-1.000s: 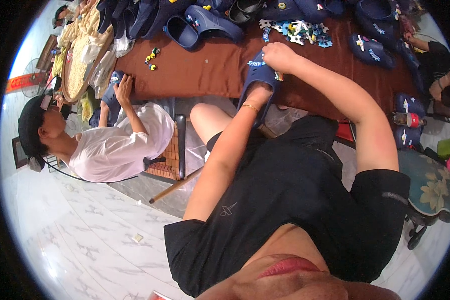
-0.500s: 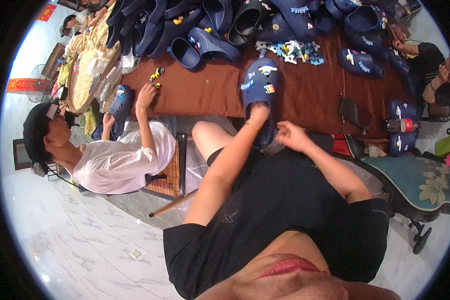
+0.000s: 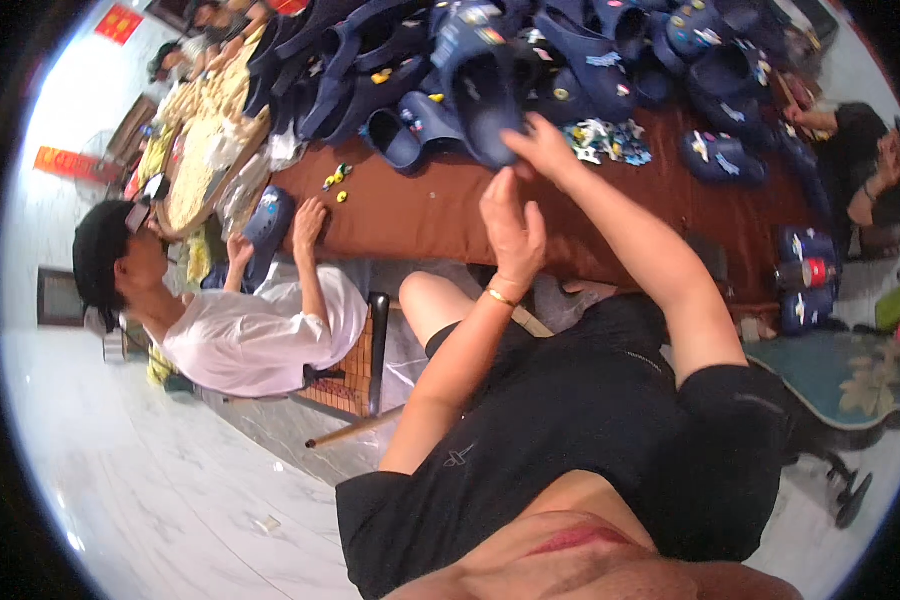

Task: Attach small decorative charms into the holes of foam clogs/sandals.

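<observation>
Cloth: brown | floor: white, grey-veined | navy clog: at right fingers

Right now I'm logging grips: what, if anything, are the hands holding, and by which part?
The right hand holds a navy clog by its heel end; the left hand looks empty.

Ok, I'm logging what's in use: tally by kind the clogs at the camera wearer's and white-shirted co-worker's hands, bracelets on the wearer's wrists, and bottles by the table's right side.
Navy clogs: 2 (one at the wearer's right hand, one at the co-worker's hand)
Gold-coloured bracelet: 1
Drink bottle: 1
Total: 4
</observation>
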A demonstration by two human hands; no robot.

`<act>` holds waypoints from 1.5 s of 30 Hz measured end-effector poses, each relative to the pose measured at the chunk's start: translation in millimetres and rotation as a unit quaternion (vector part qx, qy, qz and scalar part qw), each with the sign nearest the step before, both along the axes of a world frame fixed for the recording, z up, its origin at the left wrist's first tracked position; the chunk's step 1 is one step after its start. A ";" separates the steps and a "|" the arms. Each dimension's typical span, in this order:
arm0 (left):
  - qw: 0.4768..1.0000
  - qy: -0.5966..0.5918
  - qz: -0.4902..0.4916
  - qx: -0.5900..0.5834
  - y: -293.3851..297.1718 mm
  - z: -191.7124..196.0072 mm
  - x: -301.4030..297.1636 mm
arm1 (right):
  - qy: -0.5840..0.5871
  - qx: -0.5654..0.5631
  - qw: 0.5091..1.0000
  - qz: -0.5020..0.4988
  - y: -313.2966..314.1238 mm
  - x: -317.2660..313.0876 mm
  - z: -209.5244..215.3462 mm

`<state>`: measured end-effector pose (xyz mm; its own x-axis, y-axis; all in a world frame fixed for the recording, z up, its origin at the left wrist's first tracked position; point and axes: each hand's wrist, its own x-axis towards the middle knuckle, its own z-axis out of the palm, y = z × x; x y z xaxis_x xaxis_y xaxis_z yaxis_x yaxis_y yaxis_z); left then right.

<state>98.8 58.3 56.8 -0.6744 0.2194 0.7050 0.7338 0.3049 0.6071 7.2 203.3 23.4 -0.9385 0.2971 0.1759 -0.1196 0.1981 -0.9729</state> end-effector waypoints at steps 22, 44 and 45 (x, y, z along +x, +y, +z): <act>0.945 -0.008 0.135 -0.297 -46.9 -131.0 -43.7 | -0.254 0.310 0.748 -0.530 225.2 126.0 -30.8; 0.978 -0.142 0.025 -0.150 -38.5 -112.0 -24.8 | -0.019 -0.166 0.957 -0.236 108.6 157.8 -7.1; 0.981 -0.168 -0.013 -0.098 -35.1 -100.9 -22.9 | -0.004 -0.201 0.957 -0.207 82.1 153.2 -5.2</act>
